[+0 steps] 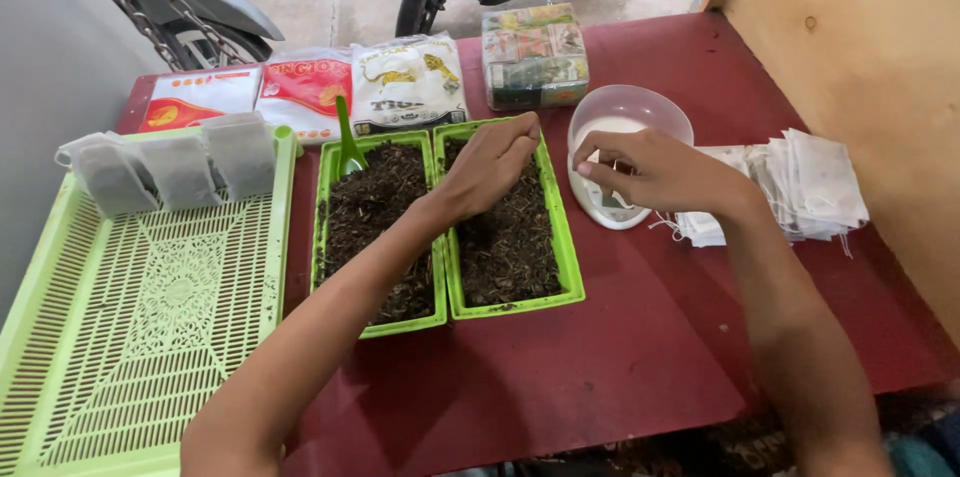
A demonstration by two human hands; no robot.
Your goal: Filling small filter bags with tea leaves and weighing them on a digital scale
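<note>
Spanning the whole view, a dark red table [640,357] carries every item. A large pale green slotted tray [150,337] lies at the left edge, with three filled paper sachets [180,172] propped along its far rim. Two green troughs of dark loose tea sit side by side at the centre: the left trough [375,237], with a green scoop [348,142] standing in it, and the right trough [510,237].

The left hand [490,165] is lowered into the far end of the right trough, fingers drawn together in a pinch on the leaves; how much is gripped cannot be told. The right hand [655,172] rests over a small white scale [610,207] that bears a clear plastic bowl [630,117]. Its fingertips are closed loosely at the scale's edge; whether anything is held between them cannot be told.

A stack of empty sachets [800,187] lies just beside the right hand. Printed packets [300,87] and a wrapped box [533,55] line the far edge.

For a clean pinch, it is judged that the fingertips should be kept closed until they are directly above the bowl, and the wrist lifted clear of the trough rim, so that no leaves are shed on the table. Small pinches are advised, as weight is easier added than removed.
</note>
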